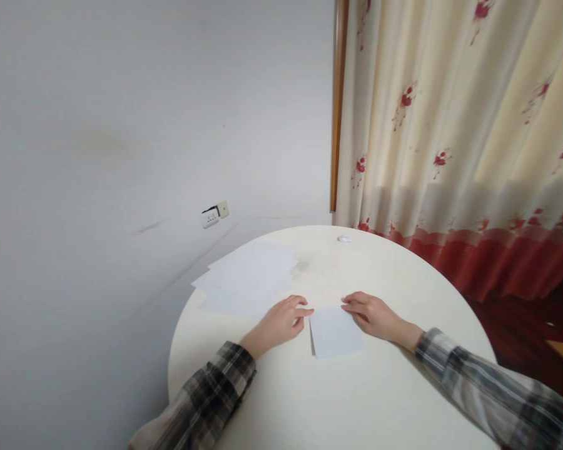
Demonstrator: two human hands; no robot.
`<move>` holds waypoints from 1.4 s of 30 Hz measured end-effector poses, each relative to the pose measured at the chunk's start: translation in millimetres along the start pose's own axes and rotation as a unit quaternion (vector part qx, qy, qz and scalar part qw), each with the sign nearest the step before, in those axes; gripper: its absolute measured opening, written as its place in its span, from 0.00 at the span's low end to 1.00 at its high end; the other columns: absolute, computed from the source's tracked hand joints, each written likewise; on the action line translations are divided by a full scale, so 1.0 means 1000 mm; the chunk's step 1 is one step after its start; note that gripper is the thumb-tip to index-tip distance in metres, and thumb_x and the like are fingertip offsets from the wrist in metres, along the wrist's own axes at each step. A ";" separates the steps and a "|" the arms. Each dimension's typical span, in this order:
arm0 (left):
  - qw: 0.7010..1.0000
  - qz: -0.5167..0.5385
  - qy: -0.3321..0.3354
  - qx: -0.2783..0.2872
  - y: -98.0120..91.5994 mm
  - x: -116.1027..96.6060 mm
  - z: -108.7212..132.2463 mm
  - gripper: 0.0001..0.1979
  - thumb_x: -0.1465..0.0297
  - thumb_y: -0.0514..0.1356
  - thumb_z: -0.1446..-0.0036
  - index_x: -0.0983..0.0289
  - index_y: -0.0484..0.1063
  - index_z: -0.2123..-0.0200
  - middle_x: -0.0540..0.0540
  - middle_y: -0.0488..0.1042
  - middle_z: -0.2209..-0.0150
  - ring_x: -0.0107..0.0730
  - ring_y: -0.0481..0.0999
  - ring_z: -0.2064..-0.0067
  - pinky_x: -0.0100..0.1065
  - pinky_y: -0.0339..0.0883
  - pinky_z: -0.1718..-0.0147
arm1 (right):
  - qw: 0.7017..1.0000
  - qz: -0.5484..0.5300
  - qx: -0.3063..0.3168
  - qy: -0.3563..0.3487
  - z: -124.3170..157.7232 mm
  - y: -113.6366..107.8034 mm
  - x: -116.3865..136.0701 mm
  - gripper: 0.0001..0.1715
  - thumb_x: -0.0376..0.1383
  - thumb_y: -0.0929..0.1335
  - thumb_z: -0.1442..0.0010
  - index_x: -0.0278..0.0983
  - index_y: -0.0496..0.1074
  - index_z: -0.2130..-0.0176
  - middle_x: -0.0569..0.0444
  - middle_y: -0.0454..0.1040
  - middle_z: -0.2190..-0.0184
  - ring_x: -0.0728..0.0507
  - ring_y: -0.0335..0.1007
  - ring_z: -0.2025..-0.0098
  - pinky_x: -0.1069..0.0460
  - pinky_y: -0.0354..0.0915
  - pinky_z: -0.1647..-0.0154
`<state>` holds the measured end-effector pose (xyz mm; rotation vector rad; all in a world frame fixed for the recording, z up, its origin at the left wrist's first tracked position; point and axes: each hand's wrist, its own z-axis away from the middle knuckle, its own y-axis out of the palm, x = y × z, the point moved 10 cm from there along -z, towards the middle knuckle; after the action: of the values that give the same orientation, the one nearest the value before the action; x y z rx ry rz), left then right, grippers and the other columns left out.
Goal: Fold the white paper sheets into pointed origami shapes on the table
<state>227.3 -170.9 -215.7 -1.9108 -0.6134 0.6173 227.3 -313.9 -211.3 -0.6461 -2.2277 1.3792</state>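
Plaid sleeves lead to the left hand and right hand, both bent at the far corners of a layered paper mid-tabletop; whether either pinches, I cannot tell. It should handle light and crease easily, best taken by its edges. Loose sheets lie by the left edge, a crumpled scrap by the far edge.

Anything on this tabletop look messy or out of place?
A crumpled white scrap lies near the far edge of the table, unlike the flat small paper square. The loose sheets on the left are unevenly fanned, with corners apparently overhanging the table. Beside them is a greyish smudge; stain or shadow, I can't tell.
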 end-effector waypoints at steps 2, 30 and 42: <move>1.000 0.003 -0.004 0.002 -0.001 0.001 0.001 0.18 0.77 0.52 0.51 0.59 0.71 0.57 0.54 0.67 0.56 0.33 0.66 0.54 0.33 0.61 0.54 | 1.000 0.000 -0.002 0.002 0.001 -0.001 -0.001 0.20 0.27 0.59 0.47 0.37 0.69 0.56 0.49 0.68 0.56 0.45 0.63 0.55 0.50 0.62 0.54; 0.992 0.126 0.028 0.006 -0.001 -0.005 -0.005 0.15 0.61 0.53 0.44 0.60 0.70 0.56 0.52 0.72 0.56 0.31 0.66 0.53 0.32 0.58 0.52 | 0.993 -0.096 0.053 -0.037 -0.003 -0.002 0.025 0.24 0.45 0.61 0.42 0.36 0.64 0.49 0.45 0.65 0.50 0.41 0.57 0.48 0.45 0.57 0.48; 0.982 0.142 -0.115 -0.046 0.011 0.015 -0.015 0.11 0.67 0.51 0.42 0.62 0.72 0.64 0.53 0.73 0.64 0.32 0.69 0.59 0.31 0.60 0.58 | 0.963 -0.264 0.018 0.045 -0.005 -0.001 0.006 0.30 0.49 0.51 0.39 0.36 0.66 0.51 0.45 0.69 0.54 0.40 0.62 0.52 0.44 0.56 0.50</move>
<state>250.3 -174.8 -221.9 -2.0475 -0.5232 1.0185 225.1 -307.6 -207.7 -0.0790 -2.0867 1.0853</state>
